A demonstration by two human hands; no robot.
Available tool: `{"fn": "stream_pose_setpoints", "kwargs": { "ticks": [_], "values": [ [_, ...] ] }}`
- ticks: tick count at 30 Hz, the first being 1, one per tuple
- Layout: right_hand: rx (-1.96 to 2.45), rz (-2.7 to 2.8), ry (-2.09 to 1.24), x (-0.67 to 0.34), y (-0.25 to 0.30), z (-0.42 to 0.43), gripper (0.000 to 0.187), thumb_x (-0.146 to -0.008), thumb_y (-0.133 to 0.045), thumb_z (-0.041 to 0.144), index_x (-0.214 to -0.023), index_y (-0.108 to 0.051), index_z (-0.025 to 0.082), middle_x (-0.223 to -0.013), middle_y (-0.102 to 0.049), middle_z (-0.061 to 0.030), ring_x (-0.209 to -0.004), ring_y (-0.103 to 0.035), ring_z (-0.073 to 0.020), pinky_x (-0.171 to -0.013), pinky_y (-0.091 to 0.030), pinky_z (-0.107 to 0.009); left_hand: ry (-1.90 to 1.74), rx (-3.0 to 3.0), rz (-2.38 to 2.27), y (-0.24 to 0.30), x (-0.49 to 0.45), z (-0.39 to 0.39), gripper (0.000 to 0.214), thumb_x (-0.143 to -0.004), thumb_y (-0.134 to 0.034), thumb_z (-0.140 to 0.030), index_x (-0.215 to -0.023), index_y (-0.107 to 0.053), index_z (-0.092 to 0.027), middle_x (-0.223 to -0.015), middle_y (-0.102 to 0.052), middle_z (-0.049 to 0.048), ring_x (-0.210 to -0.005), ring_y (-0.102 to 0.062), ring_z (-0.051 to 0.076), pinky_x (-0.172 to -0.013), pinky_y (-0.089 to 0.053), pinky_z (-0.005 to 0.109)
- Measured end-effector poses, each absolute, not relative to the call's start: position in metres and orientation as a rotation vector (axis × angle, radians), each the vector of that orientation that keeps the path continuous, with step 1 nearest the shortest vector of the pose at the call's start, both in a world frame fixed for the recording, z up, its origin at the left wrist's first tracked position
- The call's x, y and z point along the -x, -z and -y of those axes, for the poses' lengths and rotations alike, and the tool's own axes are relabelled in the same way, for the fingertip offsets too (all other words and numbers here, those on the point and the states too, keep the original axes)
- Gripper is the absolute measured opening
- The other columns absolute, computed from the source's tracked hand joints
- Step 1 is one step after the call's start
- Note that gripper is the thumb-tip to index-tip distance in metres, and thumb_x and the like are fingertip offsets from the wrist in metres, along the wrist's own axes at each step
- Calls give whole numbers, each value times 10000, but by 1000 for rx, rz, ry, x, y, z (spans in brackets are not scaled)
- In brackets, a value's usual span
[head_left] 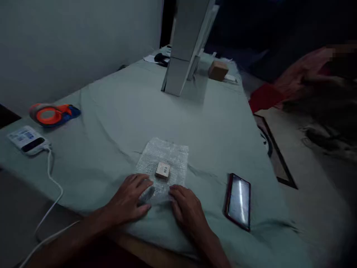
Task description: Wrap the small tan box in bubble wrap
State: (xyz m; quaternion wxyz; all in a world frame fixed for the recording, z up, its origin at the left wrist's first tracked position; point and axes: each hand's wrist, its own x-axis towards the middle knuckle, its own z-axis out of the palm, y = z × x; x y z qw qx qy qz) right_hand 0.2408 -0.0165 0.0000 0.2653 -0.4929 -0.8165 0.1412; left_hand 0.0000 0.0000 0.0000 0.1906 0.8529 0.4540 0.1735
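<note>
A sheet of bubble wrap [167,156] lies flat on the pale green cloth of the table [134,111]. A small tan box with a barcode label [163,170] sits on the sheet near its front. My left hand [128,200] rests on the sheet's near left edge, fingers curled and the thumb tucked under the wrap. My right hand [186,208] rests on the near right edge, fingertips pressing or pinching the wrap just in front of the small box.
A phone [238,201] lies screen-up to the right. At the left are an orange and blue tape dispenser [51,114] and a white power bank [28,140] with a white cable [52,182]. A grey upright stand [181,56] and a cardboard box [218,70] stand at the back.
</note>
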Motion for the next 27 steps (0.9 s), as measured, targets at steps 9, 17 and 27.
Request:
{"fn": "stream_pose_setpoints", "kwargs": {
  "ticks": [9, 17, 27],
  "values": [
    [1515, 1901, -847, -244, -17, -7, 233, -942, -438, 264, -849, -638, 191, -791, -674, -30, -731, -628, -161, -670, -463, -238, -651, -2374, -1385, -15, -20, -25, 177, -767, -618, -143, -934, -625, -199, -1131, -644, 73, -1090, -566, 256, -962, -440, 440],
    [1541, 1867, -818, -253, -20, -34, 189, -877, -512, 290, -865, -662, 175, -818, -682, -37, -728, -606, -165, -665, -429, -246, -862, -2095, -1411, -16, -40, -59, 38, -770, -579, -155, -760, -590, -190, -1178, -666, 77, -1133, -588, 242, -991, -428, 404],
    [1604, 1632, -1002, -258, -1, -44, 304, -841, -516, 410, -708, -619, 157, -654, -571, 5, -641, -517, -144, -593, -372, -233, -891, -1711, -1373, -2, -57, -72, 103, -748, -539, -192, -808, -622, -184, -818, -683, 4, -792, -628, 156, -725, -464, 240]
  ]
}}
